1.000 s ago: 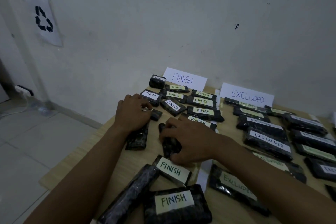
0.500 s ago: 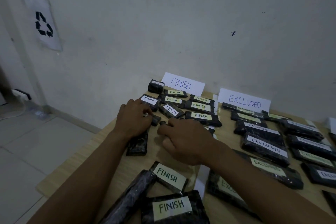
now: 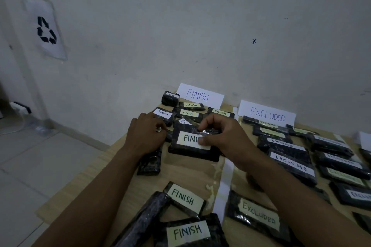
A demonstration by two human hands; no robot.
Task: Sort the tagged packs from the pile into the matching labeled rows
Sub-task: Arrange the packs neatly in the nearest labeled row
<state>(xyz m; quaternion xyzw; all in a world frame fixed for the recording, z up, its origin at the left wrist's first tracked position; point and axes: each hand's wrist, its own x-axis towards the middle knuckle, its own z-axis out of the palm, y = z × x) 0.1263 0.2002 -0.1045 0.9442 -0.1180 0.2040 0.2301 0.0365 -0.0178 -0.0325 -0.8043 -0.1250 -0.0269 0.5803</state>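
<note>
My right hand [image 3: 220, 138] pinches the right end of a black wrapped pack tagged FINISH [image 3: 188, 142], thumb on its label, fingers over its top edge. It lies in the left row below the white FINISH sign [image 3: 197, 96]. Beside the pack's left edge, my left hand [image 3: 144, 136] rests fingers-curled over a dark pack [image 3: 149, 163], a small pale thing at its fingertips. Several FINISH packs [image 3: 188, 113] lie behind. Near me sit more FINISH packs [image 3: 186, 198] and an EXCLUDED pack [image 3: 258, 216].
The EXCLUDED sign [image 3: 267, 115] heads rows of several EXCLUDED packs [image 3: 291, 163] on the right. A white paper strip [image 3: 224, 182] divides the two sections. The wooden table's left edge [image 3: 80, 182] drops to a tiled floor. A wall stands close behind.
My right hand now holds a large FINISH pack in the left row that was not visible under it before. My left hand stayed about where it was.
</note>
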